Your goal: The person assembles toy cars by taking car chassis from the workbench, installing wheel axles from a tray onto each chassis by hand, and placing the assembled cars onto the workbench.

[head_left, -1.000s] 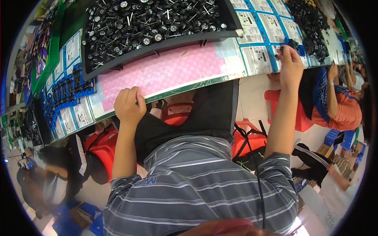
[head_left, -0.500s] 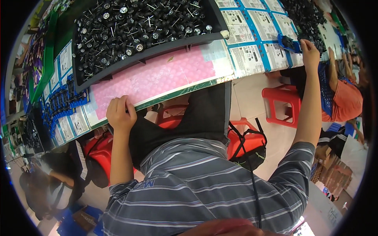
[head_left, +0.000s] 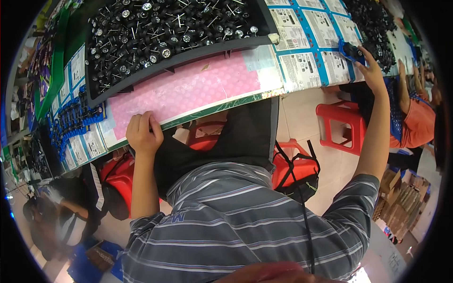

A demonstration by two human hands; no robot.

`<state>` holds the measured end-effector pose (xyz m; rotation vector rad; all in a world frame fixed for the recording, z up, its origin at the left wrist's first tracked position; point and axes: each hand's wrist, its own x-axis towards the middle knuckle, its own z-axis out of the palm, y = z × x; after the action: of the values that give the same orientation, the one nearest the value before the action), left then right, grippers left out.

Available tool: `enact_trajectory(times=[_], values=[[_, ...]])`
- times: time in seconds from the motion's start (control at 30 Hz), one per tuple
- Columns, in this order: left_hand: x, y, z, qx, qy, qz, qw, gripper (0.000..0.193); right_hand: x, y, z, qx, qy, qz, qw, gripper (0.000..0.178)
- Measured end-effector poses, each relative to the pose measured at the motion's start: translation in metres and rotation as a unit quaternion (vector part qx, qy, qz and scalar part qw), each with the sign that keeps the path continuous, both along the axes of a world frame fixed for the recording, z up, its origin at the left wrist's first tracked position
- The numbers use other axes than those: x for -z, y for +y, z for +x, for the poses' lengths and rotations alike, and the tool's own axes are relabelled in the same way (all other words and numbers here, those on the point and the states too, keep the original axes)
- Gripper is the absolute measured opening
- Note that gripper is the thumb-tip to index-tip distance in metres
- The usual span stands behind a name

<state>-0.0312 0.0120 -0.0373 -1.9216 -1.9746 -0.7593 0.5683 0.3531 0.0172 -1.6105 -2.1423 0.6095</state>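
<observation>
My right hand (head_left: 373,74) reaches to the right part of the table, its thumb and fingertips closed around the near end of a blue toy car chassis (head_left: 346,48) with black parts on it. A heap of small black parts (head_left: 376,41) lies just beyond those fingers. My left hand (head_left: 144,134) rests at the front edge of the pink bubble-wrap mat (head_left: 186,87), fingers curled together; their inner side is hidden, so what they hold, if anything, does not show. Several more blue chassis (head_left: 75,118) stand in rows to its left.
A large black tray (head_left: 184,53) of wheels on metal axles stands beyond the mat. Blue-and-white printed card sheets (head_left: 302,68) cover the table to its right. Red stools (head_left: 342,123) stand below the table edge, and other people sit on both sides.
My right hand has shifted from beside the blue chassis onto its near end, its pinched fingers opening around it. The chassis has turned slightly. My left hand has stayed in place.
</observation>
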Motion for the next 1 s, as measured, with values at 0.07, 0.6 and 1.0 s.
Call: enact_trajectory(times=[0.07,0.6,1.0], values=[[0.000,0.001,-0.001,0.005,0.007,0.012,1.000,0.010,-0.007,-0.005,-0.007,0.017,-0.023,0.009,1.000,0.047],[0.001,0.000,0.000,0.008,0.003,0.008,1.000,0.011,0.027,-0.030,-0.029,0.157,0.022,0.142,0.977,0.023],[0.000,-0.003,-0.001,0.005,0.004,0.016,1.000,0.013,0.019,-0.041,-0.038,0.117,0.006,0.157,0.981,0.032]])
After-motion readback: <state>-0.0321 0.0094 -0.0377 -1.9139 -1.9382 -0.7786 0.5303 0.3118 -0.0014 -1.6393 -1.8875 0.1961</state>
